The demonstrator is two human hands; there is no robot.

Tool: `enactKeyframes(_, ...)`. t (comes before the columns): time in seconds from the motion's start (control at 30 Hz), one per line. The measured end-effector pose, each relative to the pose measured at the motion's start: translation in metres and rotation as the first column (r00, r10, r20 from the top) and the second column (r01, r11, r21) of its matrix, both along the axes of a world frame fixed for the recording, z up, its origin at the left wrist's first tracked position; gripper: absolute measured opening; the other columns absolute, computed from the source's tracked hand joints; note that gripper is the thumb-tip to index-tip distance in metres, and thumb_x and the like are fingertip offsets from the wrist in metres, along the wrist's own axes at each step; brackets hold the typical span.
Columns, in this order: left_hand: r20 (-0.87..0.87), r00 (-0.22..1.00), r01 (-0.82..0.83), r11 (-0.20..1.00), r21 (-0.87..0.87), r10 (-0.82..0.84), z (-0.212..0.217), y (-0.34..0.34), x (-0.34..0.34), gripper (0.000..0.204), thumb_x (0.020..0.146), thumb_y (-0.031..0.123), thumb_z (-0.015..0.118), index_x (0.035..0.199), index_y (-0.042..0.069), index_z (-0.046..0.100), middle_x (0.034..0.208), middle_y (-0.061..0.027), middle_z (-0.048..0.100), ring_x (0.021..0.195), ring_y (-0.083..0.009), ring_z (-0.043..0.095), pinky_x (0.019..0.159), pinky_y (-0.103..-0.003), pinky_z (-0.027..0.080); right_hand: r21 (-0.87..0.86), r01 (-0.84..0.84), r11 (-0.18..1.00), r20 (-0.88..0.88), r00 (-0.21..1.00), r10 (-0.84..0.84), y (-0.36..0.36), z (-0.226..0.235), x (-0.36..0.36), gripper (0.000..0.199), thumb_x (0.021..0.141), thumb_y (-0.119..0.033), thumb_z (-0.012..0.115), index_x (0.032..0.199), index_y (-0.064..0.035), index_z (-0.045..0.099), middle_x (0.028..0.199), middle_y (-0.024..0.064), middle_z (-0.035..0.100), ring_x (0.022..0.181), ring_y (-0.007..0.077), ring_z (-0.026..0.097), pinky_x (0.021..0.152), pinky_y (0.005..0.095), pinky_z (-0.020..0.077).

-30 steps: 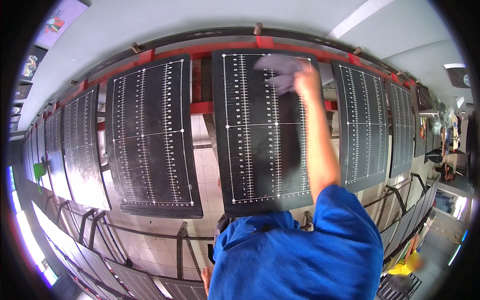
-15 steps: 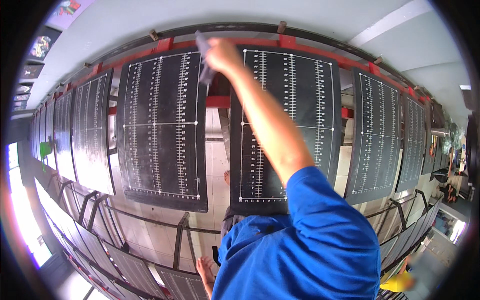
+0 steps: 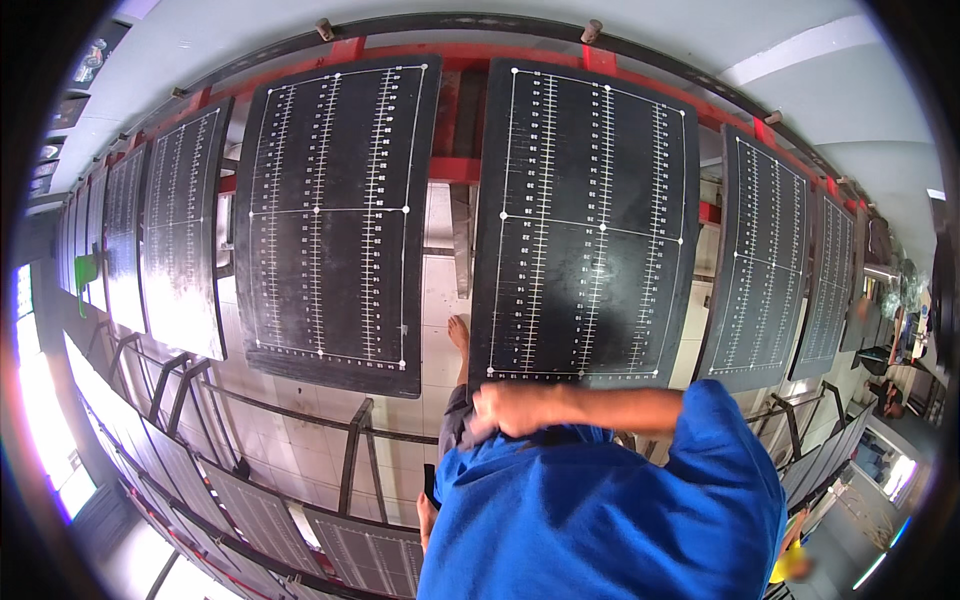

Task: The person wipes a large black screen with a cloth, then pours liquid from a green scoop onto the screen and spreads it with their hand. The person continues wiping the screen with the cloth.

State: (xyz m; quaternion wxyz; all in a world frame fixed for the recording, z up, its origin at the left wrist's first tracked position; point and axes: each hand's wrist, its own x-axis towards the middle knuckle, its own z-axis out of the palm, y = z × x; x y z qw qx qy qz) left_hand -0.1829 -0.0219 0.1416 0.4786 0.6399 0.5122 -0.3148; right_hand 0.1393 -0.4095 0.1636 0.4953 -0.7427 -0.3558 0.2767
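My right hand [image 3: 508, 408] is closed at my waist, in front of the near edge of the right black board [image 3: 625, 300]. A bit of the grey cloth [image 3: 477, 434] shows under its fingers, and most of the cloth is hidden. White ruled lines, dots and number scales cover this board and the left black board [image 3: 345, 260] beside it. My left hand [image 3: 427, 520] hangs low at my left side, partly behind my blue shirt. Its visible fingers look stretched, with nothing in them.
More marked boards [image 3: 180, 240] stand in a row to both sides on a red frame [image 3: 455, 170]. Behind runs a dark rail [image 3: 470, 22]. Black metal bars [image 3: 355, 455] and a second row of boards [image 3: 365, 550] lie at left. My bare foot [image 3: 458, 332] stands between the boards.
My right hand has come back from the far edge between the two boards to my waist, with the cloth. My left hand has drawn closer to my side.
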Motion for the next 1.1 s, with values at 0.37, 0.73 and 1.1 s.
enactKeyframes(0.37,0.074,0.982,0.176,0.982,-0.071,-0.171,-0.024,0.036,0.092,0.034,0.102,0.035,0.051,0.115,0.004,0.060,0.106,-0.0103,0.067,0.095,-0.0217,0.065,0.082,-0.033,0.052,-0.347,0.908,-0.235,0.853,0.202,-0.482,-0.397,-0.021,0.241,0.034,0.094,-0.016,0.050,0.123,-0.0253,0.064,0.117,0.0157,0.060,0.110,0.0379,0.059,0.088,0.0482,0.0520)
enactKeyframes(0.73,0.130,0.936,0.351,0.905,-0.242,-0.329,-0.102,0.171,0.221,0.032,0.102,0.032,0.052,0.114,0.004,0.062,0.107,-0.0097,0.067,0.100,-0.0203,0.064,0.088,-0.031,0.050,-0.577,0.722,-0.382,0.741,0.267,-0.616,-0.206,-0.015,-0.138,0.058,0.081,0.002,0.060,0.138,0.0019,0.045,0.113,0.0288,0.054,0.105,0.0440,0.053,0.094,0.0514,0.0444)
enactKeyframes(1.1,0.326,0.683,0.727,0.652,-0.215,-0.654,-0.185,0.324,0.427,0.035,0.099,0.035,0.053,0.108,0.004,0.065,0.102,-0.0085,0.066,0.097,-0.0176,0.062,0.081,-0.032,0.049,-0.535,0.448,-0.716,0.286,-0.702,-0.653,0.045,-0.030,-0.318,0.029,0.087,-0.018,0.052,0.097,0.0056,0.066,0.078,0.0193,0.064,0.072,0.0285,0.060,0.071,0.0414,0.0469)
